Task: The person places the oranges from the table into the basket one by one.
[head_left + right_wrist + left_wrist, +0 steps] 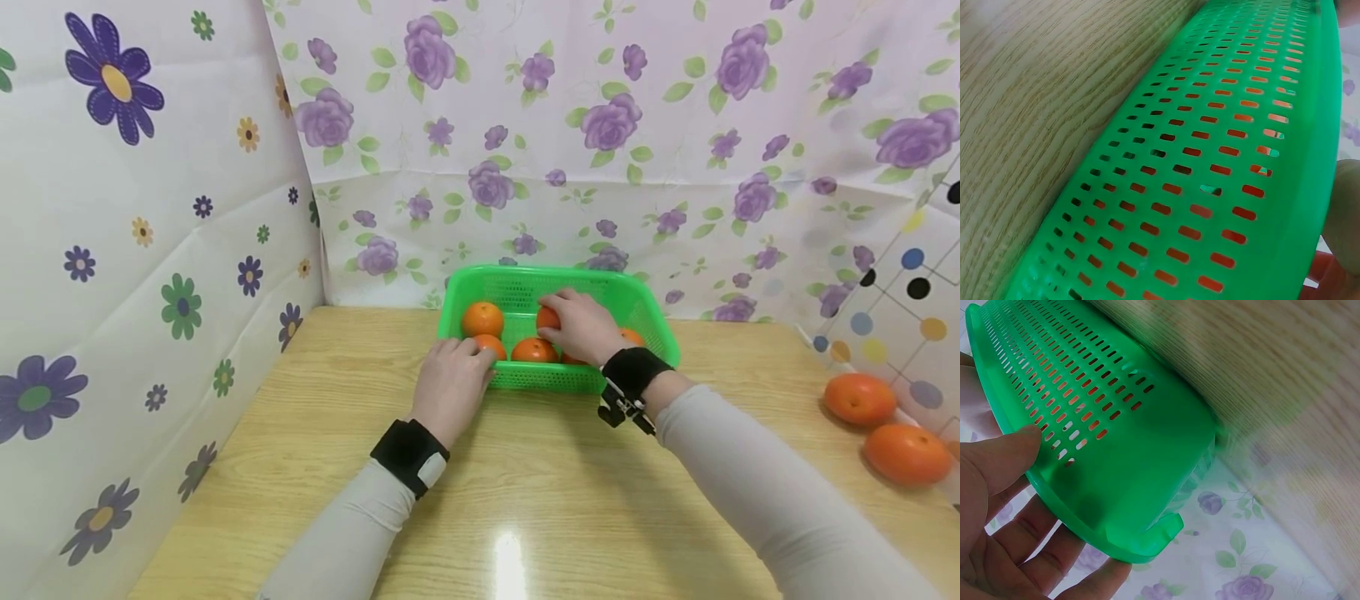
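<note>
A green perforated plastic basket (pixel 551 377) stands on the table against the back cloth, with several oranges inside. My left hand (pixel 453 379) holds its front left rim; in the left wrist view the thumb (pixel 1013 453) lies on the outer wall and the fingers reach over the rim. Just beside those fingers is an orange (pixel 490 346). Over the basket's middle, my right hand (pixel 581 325) grips another orange (pixel 548 317) between thumb and fingers. One orange (pixel 482 320) sits at the back left, another (pixel 534 350) along the front wall. The right wrist view shows mostly the basket's wall (pixel 1210 147).
Two orange fruits lie on the table's right side, one farther back (pixel 859 398) and one nearer (pixel 907 454). Flowered cloth (pixel 487 125) hangs behind the wooden table (pixel 525 492), and more patterned cloth stands along the left and right sides.
</note>
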{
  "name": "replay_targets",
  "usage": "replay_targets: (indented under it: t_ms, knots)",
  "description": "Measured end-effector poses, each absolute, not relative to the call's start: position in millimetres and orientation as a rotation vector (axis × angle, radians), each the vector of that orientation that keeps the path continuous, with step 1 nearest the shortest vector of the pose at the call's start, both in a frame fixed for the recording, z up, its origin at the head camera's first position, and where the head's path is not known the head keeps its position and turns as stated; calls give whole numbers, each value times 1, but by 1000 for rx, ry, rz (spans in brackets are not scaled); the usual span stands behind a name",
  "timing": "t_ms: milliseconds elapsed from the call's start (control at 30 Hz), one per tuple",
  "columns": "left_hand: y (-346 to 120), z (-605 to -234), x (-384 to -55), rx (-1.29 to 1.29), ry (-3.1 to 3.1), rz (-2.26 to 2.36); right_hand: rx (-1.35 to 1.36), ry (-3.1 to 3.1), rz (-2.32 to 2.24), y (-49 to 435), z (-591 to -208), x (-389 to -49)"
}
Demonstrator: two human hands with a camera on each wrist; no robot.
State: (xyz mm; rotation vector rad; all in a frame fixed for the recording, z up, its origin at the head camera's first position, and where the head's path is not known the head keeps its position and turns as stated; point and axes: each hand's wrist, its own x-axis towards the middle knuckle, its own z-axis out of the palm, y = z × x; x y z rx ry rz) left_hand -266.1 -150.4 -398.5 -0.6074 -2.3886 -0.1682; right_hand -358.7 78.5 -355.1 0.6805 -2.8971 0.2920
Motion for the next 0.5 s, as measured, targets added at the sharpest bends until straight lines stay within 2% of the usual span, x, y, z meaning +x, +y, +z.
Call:
replay_targets:
  t_ms: [500]
  knots:
    - [-151,-398,-266,-605,-2403,-127,655,-2976,217,53,-357,-380]
